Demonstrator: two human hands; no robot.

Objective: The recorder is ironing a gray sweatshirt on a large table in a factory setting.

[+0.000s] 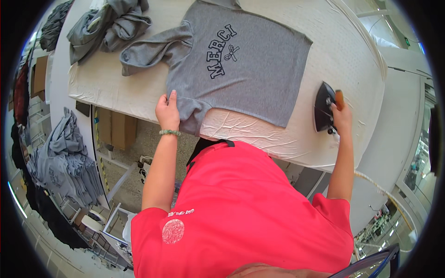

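Note:
A grey hooded sweatshirt (259,65) with dark lettering and a small bow on its chest lies spread over a cream-covered ironing table (352,60). My left hand (167,111), with a green bead bracelet at the wrist, pinches the garment's edge by the near sleeve. That sleeve hangs toward the table's front edge; the other sleeve lies bunched at the left. In my right hand (342,118) is the handle of a black iron (323,106). The iron is on the table cover, to the right of the sweatshirt's hem and apart from it.
Crumpled grey garments (109,28) are heaped on the table's far left. A stack of grey garments (67,162) hangs at the lower left. Cardboard boxes (118,129) stand beneath the table. A pale hose (378,185) runs down on the right, below my right forearm.

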